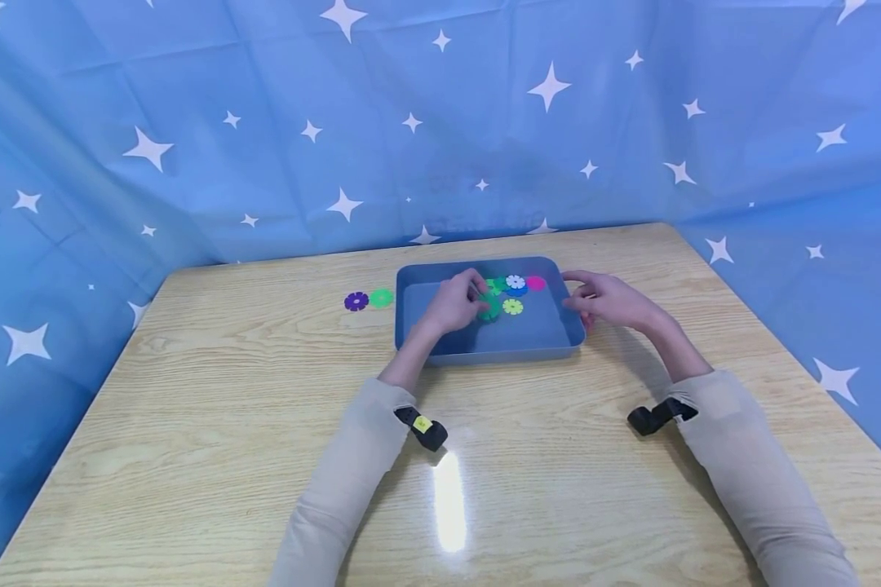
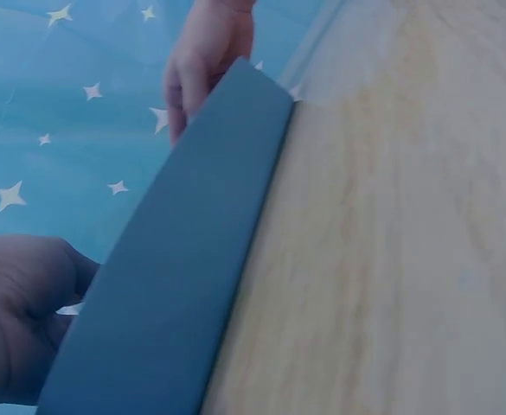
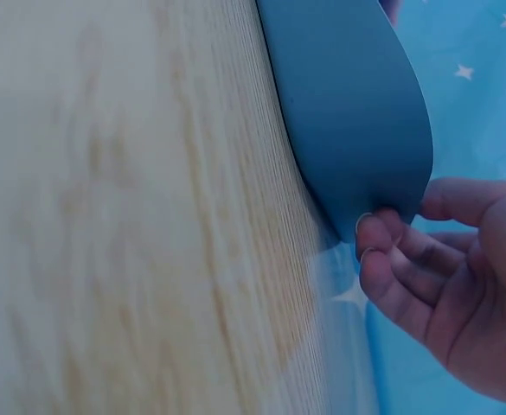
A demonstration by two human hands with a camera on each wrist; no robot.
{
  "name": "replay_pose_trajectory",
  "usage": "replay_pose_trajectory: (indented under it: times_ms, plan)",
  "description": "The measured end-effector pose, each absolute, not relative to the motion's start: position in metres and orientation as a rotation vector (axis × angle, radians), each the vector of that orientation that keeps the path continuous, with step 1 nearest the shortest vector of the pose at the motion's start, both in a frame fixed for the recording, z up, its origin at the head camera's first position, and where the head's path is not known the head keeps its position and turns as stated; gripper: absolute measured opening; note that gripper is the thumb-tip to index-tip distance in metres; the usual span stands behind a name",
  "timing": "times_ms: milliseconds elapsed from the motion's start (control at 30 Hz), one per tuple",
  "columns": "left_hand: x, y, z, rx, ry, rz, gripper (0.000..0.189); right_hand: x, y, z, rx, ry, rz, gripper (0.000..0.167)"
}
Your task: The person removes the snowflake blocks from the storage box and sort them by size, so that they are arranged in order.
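Left hand (image 1: 451, 303): curling at a green disc (image 1: 491, 308) — pinching or merely touching, can't tell!
Right hand (image 1: 609, 302): gripping the tray (image 1: 536, 334) by its rim — probably bracing it against sliding!

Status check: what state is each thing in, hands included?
Tray: upright on the table.
Left hand: over the tray, at a green disc; grip unclear.
Right hand: gripping the tray's right end.
Purple disc: on the table, left of the tray.
Light green disc: likewise.
Yellow disc: in the tray.
White disc: in tray, overlapping a blue disc.
Pink disc: in the tray.
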State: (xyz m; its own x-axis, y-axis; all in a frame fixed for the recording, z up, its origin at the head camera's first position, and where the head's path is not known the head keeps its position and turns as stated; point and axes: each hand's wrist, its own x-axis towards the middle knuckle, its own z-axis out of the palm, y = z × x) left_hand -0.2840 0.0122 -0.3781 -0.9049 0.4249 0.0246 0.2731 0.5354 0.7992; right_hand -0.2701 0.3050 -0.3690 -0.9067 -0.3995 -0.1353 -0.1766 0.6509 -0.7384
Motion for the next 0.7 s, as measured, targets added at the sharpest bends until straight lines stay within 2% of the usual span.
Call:
replay_pose_trajectory:
  times_ms: [333,700]
  plan:
    - [-0.292,-0.028,-0.367,0.616,2.612,1.556,0.014,-0.269,0.305,-0.368,-0.455,2.602,-1.097,0.063]
    - [-0.297,-0.088,-0.367,0.39,2.629,1.689,0.015,-0.269,0.305,-0.368,-0.456,2.603,-1.095,0.064]
